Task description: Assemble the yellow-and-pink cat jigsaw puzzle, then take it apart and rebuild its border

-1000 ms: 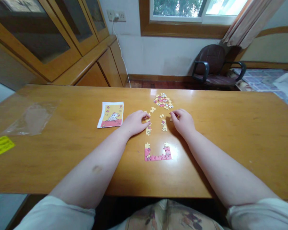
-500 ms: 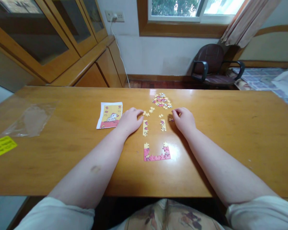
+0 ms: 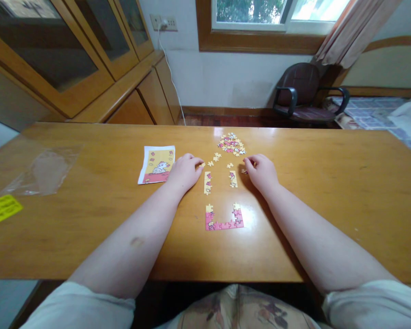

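Observation:
My left hand (image 3: 186,172) is closed at the fingertips on a yellow jigsaw piece (image 3: 202,165), beside the printed picture card (image 3: 156,165). My right hand (image 3: 263,172) is half curled, thumb and forefinger together; whatever lies between them is hidden. A dark-patterned piece (image 3: 244,171) lies by its thumb, partly covered. Loose yellow pieces (image 3: 217,156) lie between the hands. Nearer to me are a joined left strip (image 3: 207,183), a joined right strip (image 3: 233,178) and a U-shaped pink border section (image 3: 224,225), all flat on the table.
A heap of loose pieces (image 3: 231,143) sits toward the far edge of the wooden table (image 3: 311,192). On the left lie a clear plastic bag (image 3: 46,171) and a yellow label (image 3: 2,210). Beyond the table stand an office chair (image 3: 299,93) and a glass-door cabinet (image 3: 99,59).
My left fingers have drawn a yellow piece slightly left, apart from the one beside it. My right hand has shifted a touch to the left.

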